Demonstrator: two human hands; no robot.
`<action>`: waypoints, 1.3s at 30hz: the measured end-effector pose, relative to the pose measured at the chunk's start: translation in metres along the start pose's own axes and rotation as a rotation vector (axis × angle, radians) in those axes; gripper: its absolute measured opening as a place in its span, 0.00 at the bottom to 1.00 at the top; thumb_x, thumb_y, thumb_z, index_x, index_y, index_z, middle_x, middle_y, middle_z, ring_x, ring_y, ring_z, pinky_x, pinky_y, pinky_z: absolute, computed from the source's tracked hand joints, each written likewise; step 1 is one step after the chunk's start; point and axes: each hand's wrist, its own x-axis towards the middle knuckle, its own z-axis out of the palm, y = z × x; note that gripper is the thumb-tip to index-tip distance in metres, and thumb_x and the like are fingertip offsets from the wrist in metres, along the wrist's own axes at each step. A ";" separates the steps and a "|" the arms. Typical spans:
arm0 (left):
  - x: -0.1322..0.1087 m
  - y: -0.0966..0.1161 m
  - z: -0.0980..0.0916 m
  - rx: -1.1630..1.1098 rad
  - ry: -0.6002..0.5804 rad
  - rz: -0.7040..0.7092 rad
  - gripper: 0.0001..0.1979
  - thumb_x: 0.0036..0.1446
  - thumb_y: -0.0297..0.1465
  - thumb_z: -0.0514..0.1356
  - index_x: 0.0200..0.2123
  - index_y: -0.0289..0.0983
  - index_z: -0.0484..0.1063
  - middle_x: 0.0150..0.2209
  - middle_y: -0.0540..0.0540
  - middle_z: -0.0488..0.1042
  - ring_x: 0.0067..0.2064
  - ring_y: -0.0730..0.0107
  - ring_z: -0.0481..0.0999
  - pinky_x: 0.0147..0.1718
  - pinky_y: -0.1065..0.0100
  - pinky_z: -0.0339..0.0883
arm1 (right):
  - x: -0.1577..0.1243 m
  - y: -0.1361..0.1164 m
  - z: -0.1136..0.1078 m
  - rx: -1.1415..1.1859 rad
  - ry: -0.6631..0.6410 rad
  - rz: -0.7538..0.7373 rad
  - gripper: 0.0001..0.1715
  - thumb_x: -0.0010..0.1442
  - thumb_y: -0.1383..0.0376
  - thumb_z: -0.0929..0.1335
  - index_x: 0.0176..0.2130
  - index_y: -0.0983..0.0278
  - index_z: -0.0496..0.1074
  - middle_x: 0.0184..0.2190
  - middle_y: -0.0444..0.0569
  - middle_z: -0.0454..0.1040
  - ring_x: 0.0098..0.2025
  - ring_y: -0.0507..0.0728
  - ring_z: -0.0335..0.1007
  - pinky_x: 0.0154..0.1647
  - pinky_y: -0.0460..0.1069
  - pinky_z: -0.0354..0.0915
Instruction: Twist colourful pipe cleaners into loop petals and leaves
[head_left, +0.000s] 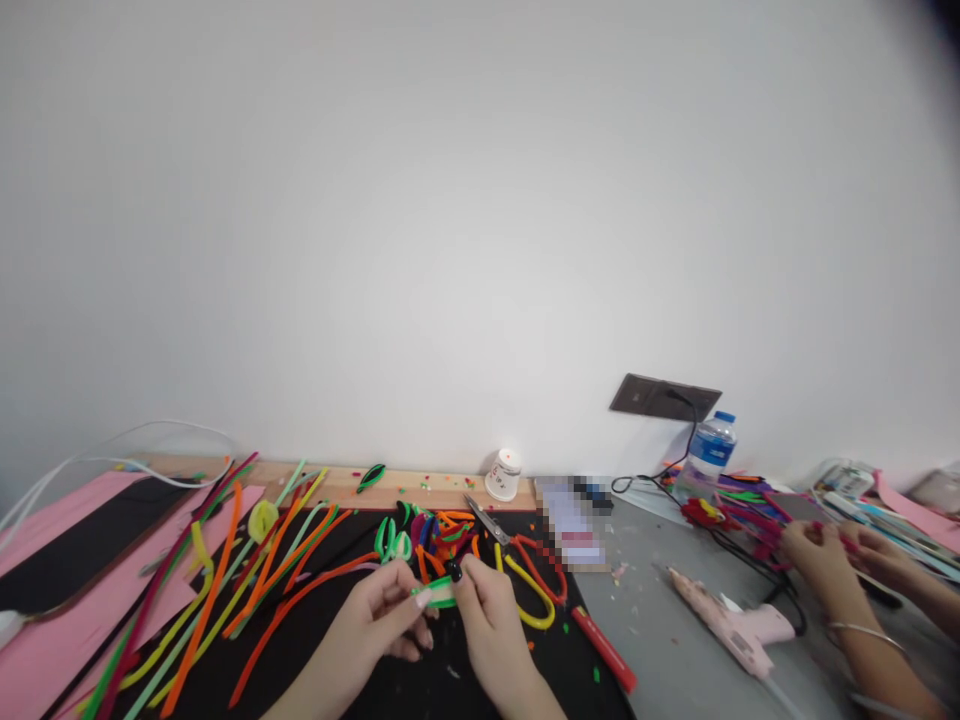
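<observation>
My left hand (382,610) pinches one end of a small green piece (439,592) with a pale middle, which looks bent from pipe cleaner. The other end sits between the fingers of my right hand (484,610), also closed. Just beyond my hands lie green and white loops (393,540) and a heap of bent coloured pieces (446,535). Scissors (491,522) rest to the right, with what seem to be yellow and red handles. All of this is over a black mat (420,685).
Long pipe cleaners (225,590) spread across the left over pink sheets (45,650). Behind stands a white paper cup (503,475). A red stick-like tool (604,650), a pink glue gun (724,620) and a water bottle (709,455) are rightward, near another person's hands (825,560).
</observation>
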 end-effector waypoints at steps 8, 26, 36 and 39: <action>0.001 -0.016 0.004 0.239 -0.147 -0.058 0.20 0.47 0.48 0.58 0.22 0.36 0.64 0.18 0.50 0.73 0.13 0.78 0.68 0.11 0.79 0.52 | 0.001 0.001 0.003 -0.062 -0.007 -0.006 0.17 0.58 0.67 0.58 0.19 0.63 0.50 0.16 0.37 0.48 0.19 0.48 0.46 0.20 0.44 0.43; -0.001 -0.023 0.007 0.380 -0.119 -0.081 0.26 0.48 0.55 0.50 0.15 0.39 0.58 0.07 0.58 0.56 0.09 0.82 0.50 0.09 0.77 0.41 | -0.007 0.003 0.011 0.026 -0.103 0.068 0.18 0.63 0.62 0.54 0.22 0.63 0.52 0.20 0.39 0.52 0.23 0.49 0.48 0.24 0.44 0.48; 0.002 -0.024 0.007 0.469 -0.068 -0.084 0.30 0.43 0.61 0.44 0.13 0.39 0.54 0.05 0.59 0.51 0.08 0.81 0.50 0.09 0.77 0.40 | -0.007 0.005 0.017 -0.240 -0.016 -0.038 0.18 0.63 0.63 0.53 0.22 0.63 0.52 0.19 0.41 0.54 0.21 0.49 0.49 0.22 0.45 0.44; 0.000 -0.022 0.008 0.402 -0.097 -0.042 0.28 0.46 0.58 0.48 0.17 0.38 0.58 0.08 0.59 0.56 0.10 0.82 0.52 0.10 0.78 0.45 | -0.006 0.004 0.015 -0.118 0.020 0.002 0.19 0.64 0.61 0.52 0.22 0.63 0.51 0.19 0.40 0.54 0.21 0.49 0.50 0.22 0.44 0.46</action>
